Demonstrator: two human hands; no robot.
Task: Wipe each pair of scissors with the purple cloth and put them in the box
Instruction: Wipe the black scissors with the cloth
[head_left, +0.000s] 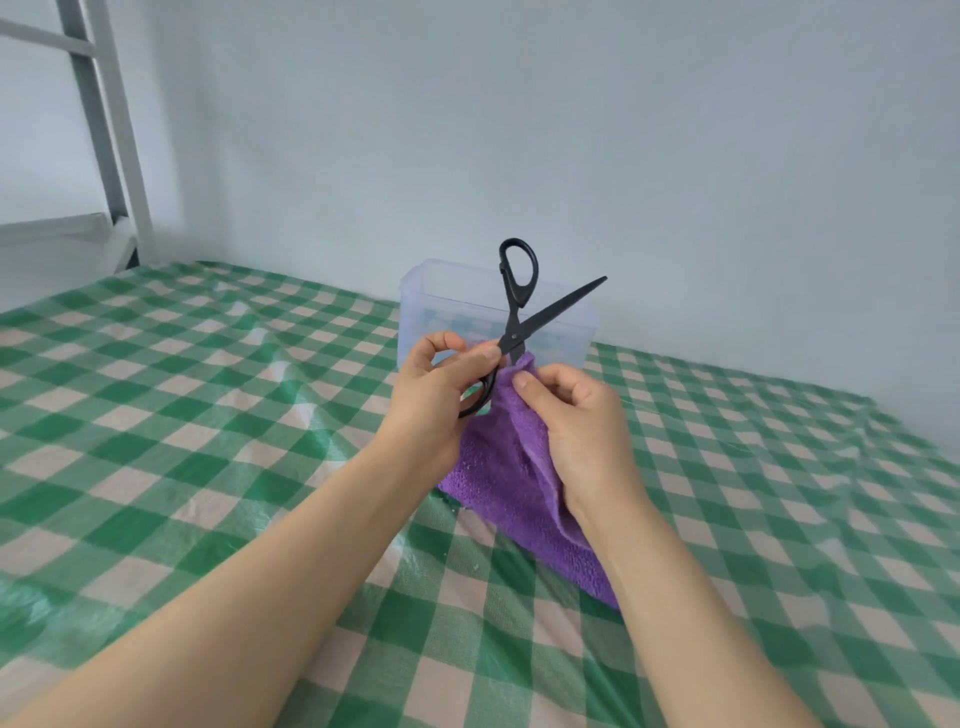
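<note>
Two bare forearms reach in from the near edge, over a wrinkled green-and-cream checked tablecloth. Far beyond the fingers, up to the left, a grey metal frame stands by the pale wall. Just behind the fingertips sits the clear, open-topped box, and the raised scissors cross in front of its rim; only checks show through its walls. Now the grip: the left hand curls round the lower handle loop, thumb pressed just beside the pivot. The blades are spread, one pointing up and right, away from the fingers, while the other loop stands above them. The right hand pinches the purple cloth round the second blade, the cloth hanging down between the wrists
</note>
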